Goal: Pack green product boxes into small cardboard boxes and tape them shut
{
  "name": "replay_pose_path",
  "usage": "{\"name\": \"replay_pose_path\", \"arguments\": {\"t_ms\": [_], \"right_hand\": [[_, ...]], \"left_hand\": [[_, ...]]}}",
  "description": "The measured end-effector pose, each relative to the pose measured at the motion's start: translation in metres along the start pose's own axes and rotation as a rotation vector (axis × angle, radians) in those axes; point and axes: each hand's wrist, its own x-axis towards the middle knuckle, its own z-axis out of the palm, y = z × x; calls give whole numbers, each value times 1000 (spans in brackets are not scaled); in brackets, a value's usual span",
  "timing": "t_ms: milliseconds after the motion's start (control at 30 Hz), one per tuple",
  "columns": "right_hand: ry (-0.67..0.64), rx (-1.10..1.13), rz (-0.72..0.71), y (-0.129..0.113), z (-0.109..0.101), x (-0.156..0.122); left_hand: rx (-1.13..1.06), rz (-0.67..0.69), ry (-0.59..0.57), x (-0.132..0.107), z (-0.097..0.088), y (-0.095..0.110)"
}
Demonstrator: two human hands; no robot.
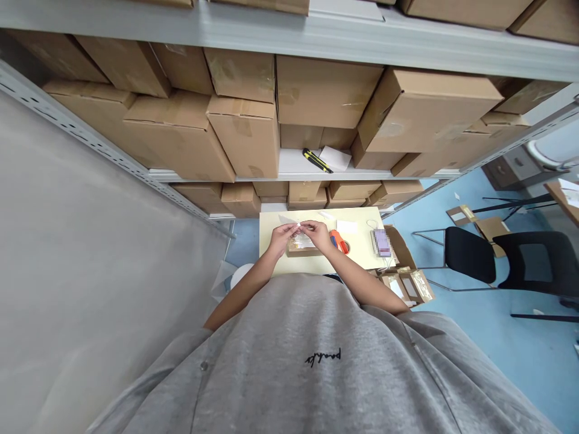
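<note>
Two hands work above the near half of a pale yellow table (357, 259). The left hand (281, 238) and the right hand (318, 235) both pinch a small white strip (298, 225), their fingertips (305, 225) drawn together on it from either side. Directly beneath them, by the table's near edge, lies a small cardboard box (301, 248) with a glossy, tape-like surface. As things lie, the strip is up in the fingers and not fixed to the box, and we see nothing on the table that shows it attached to anything. Just right of the box sits an orange-and-blue handled tool (339, 241), and a white paper slip (347, 226) lies nearer the far edge. Toward the right edge we find a pixelated purple card (381, 243) with a thin white cord (372, 224) looped above it. Off that side, an open cardboard carton (400, 247) holds up flaps and packets with clear windows (409, 286). The view is poor here: the strip is tiny and mostly covered by the fingers, so we cannot tell its material, and the box's sides are partly hidden. The tool may be a pair of scissors, though the right hand blocks part of it.
</note>
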Motion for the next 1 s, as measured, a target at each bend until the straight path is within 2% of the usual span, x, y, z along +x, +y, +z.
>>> {"name": "replay_pose_path", "arguments": {"t_ms": [167, 433, 667, 1000], "right_hand": [[-22, 58, 77, 2, -2, 3], [-49, 12, 38, -2, -7, 2], [-51, -57, 41, -6, -10, 3], [-97, 44, 114, -4, -9, 2]], "left_hand": [[66, 47, 14, 0, 2, 3], [126, 134, 23, -3, 8, 10], [131, 147, -7, -1, 7, 12], [140, 151, -28, 0, 5, 13]]}}
